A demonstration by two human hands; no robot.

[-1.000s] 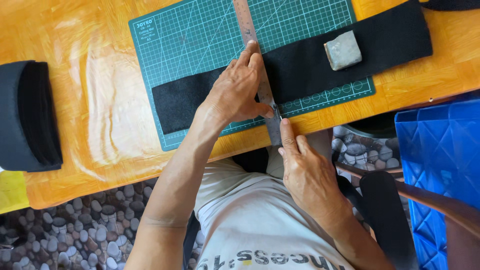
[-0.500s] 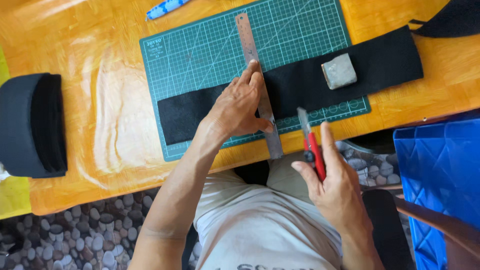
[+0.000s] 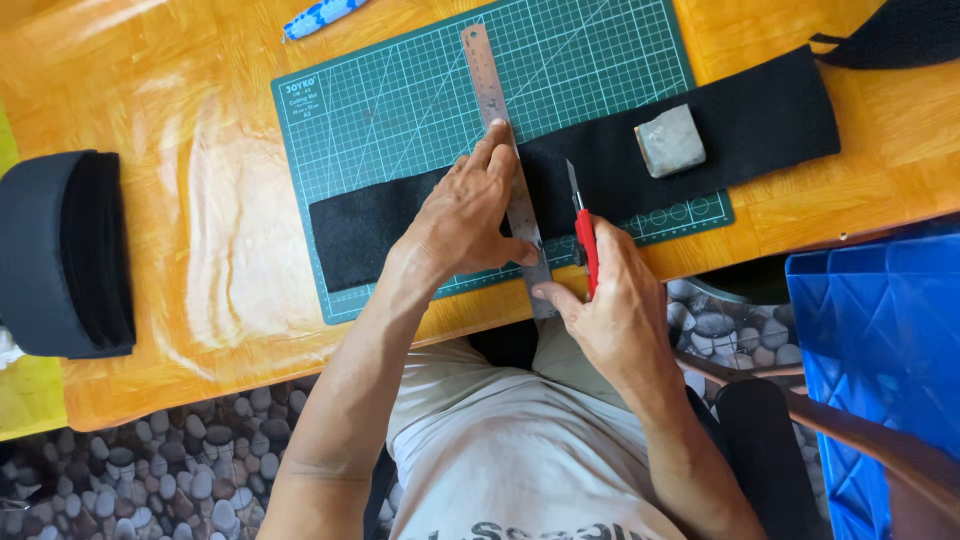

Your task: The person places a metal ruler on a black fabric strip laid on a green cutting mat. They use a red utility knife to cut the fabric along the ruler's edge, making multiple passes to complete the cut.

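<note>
A long black fabric strip (image 3: 760, 125) lies across a green cutting mat (image 3: 400, 110) on an orange table. A steel ruler (image 3: 487, 75) runs over the strip from the mat's far edge to the table's near edge. My left hand (image 3: 465, 215) presses flat on the ruler and the fabric. My right hand (image 3: 615, 315) grips a red utility knife (image 3: 586, 245), its blade pointing away from me just right of the ruler, over the fabric. My right thumb touches the ruler's near end. A grey stone block (image 3: 670, 140) rests on the strip to the right.
A stack of black fabric pieces (image 3: 65, 255) sits at the table's left end. A blue patterned object (image 3: 315, 17) lies beyond the mat. A blue plastic crate (image 3: 880, 340) stands at the right beside a chair. More black cloth (image 3: 900, 30) is at the far right corner.
My right hand has gone from the ruler's near end, lifted with the red knife, and now sets the blade beside the ruler over the fabric. My left hand stays pressed on the ruler.
</note>
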